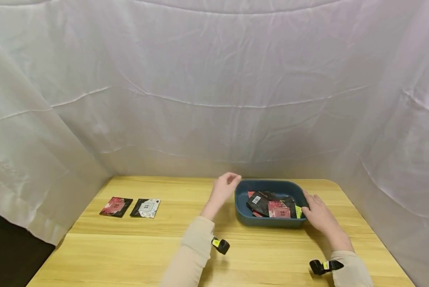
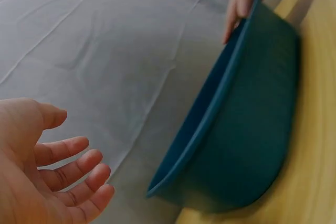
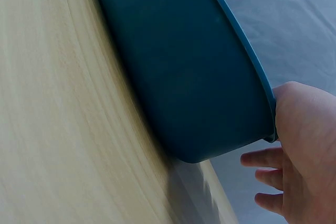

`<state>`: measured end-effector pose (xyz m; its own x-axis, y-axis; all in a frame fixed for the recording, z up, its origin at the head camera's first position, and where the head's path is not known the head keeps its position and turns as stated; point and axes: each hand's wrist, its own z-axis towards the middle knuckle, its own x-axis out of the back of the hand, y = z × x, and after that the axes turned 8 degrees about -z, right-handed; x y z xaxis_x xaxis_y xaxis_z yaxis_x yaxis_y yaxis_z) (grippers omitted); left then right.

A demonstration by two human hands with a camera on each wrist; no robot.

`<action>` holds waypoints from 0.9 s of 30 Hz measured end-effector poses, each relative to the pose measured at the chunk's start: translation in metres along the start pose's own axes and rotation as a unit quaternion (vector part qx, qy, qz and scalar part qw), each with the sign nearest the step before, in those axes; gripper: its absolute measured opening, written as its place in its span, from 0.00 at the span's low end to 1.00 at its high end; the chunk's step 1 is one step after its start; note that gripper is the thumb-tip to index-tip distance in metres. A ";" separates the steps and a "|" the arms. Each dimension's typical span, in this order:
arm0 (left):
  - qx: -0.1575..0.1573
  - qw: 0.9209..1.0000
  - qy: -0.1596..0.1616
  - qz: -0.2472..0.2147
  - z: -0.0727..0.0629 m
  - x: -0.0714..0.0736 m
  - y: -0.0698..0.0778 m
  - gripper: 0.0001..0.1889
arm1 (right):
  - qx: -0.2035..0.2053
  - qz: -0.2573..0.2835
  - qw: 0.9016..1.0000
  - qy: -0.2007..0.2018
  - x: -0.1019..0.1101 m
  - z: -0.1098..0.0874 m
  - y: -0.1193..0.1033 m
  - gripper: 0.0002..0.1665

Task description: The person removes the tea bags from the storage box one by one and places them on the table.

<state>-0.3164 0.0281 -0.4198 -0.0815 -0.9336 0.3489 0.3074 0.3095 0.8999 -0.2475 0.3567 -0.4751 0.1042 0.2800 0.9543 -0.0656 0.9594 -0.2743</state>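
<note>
A dark teal plastic bin point(image 1: 272, 224) stands on the wooden table with several small square sachets point(image 1: 280, 210) heaped inside, black, red and lime. My right hand point(image 1: 320, 213) grips its right end, the thumb over the rim, while the other fingers spread outside the wall in the right wrist view. Near the bin's left rim, my left hand point(image 1: 225, 188) hovers with nothing in it; in the left wrist view its fingers point(image 2: 73, 171) are loosely bent. Two sachets lie side by side on the left of the table, one red and black point(image 1: 116, 207), one white and black point(image 1: 145, 208).
Pale fabric point(image 1: 214, 79) hangs behind the table point(image 1: 128, 251) and along both sides. Each wrist wears a small black camera on a strap. A dark area shows past the table's left edge.
</note>
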 end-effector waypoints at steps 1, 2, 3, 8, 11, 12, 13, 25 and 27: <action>0.000 1.000 -0.008 0.001 -0.001 -0.005 0.001 0.16 | 0.001 0.000 1.000 0.000 0.000 0.000 0.000 0.38; -0.004 1.000 -0.015 0.002 -0.001 -0.010 0.002 0.16 | 0.001 0.000 1.000 0.000 0.000 0.000 0.000 0.38; -0.007 1.000 -0.022 0.001 -0.001 -0.015 0.003 0.15 | 0.001 0.000 1.000 -0.001 0.000 0.000 0.000 0.38; -0.020 0.999 -0.045 -0.005 -0.002 -0.038 0.004 0.14 | 0.002 0.004 1.000 -0.001 0.002 0.000 -0.001 0.38; -0.019 0.998 -0.064 -0.008 -0.005 -0.051 0.003 0.15 | 0.001 0.007 1.000 -0.001 0.003 0.000 -0.002 0.38; -0.019 0.997 -0.072 -0.006 -0.006 -0.055 0.003 0.15 | 0.001 0.007 1.000 -0.002 0.003 0.000 -0.003 0.38; -0.018 0.997 -0.079 -0.003 -0.007 -0.059 0.003 0.16 | 0.000 0.007 1.000 -0.002 0.003 0.000 -0.003 0.38; 0.034 0.988 -0.153 0.009 -0.017 -0.095 0.003 0.18 | 0.002 0.002 1.000 0.005 0.000 0.000 0.000 0.38; 0.025 0.987 -0.158 0.032 -0.018 -0.098 0.002 0.18 | 0.003 0.002 1.000 0.005 0.000 0.000 0.000 0.38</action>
<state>-0.2910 0.1174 -0.4567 -0.3568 -0.8117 0.4623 0.2752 0.3816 0.8824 -0.2476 0.3566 -0.4751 0.1131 0.2837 0.9522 -0.0714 0.9582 -0.2770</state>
